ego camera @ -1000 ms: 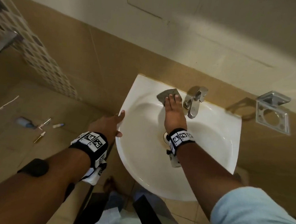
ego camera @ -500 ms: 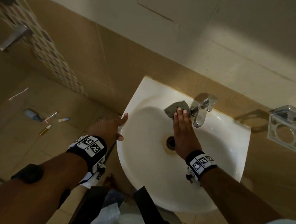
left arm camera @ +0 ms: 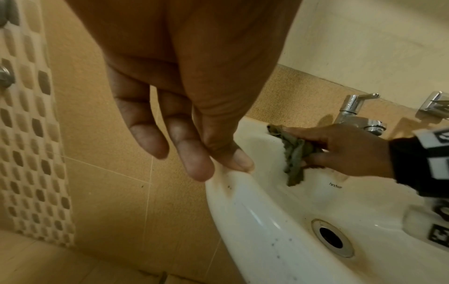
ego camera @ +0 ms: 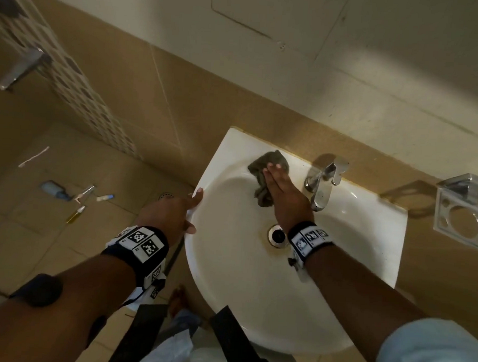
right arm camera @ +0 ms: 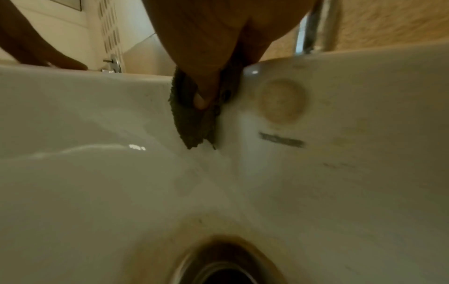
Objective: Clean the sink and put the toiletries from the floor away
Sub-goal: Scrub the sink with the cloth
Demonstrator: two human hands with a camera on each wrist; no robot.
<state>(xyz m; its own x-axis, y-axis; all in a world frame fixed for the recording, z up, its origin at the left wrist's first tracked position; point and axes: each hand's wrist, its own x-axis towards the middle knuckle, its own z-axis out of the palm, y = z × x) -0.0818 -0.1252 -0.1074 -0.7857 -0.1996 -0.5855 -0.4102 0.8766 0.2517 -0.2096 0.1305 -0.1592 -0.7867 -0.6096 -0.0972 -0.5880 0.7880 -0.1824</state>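
Observation:
The white sink hangs on the tan tiled wall. My right hand lies flat on a grey-green cloth at the basin's back left slope, just left of the chrome tap. In the right wrist view the thumb presses the cloth against the porcelain. My left hand rests on the sink's left rim, thumb on top, fingers straight outside it. Toiletries lie on the floor at the left: a blue bottle, a small white tube, a yellow vial and a white stick.
A chrome holder with round holes is fixed to the wall right of the sink. The drain has a brown stain ring. A floor drain sits near the sink's left side. My bare foot stands below the basin.
My right hand has slid the cloth from beside the tap leftward along the back of the basin. The left hand has stayed on the rim. The head view has shifted.

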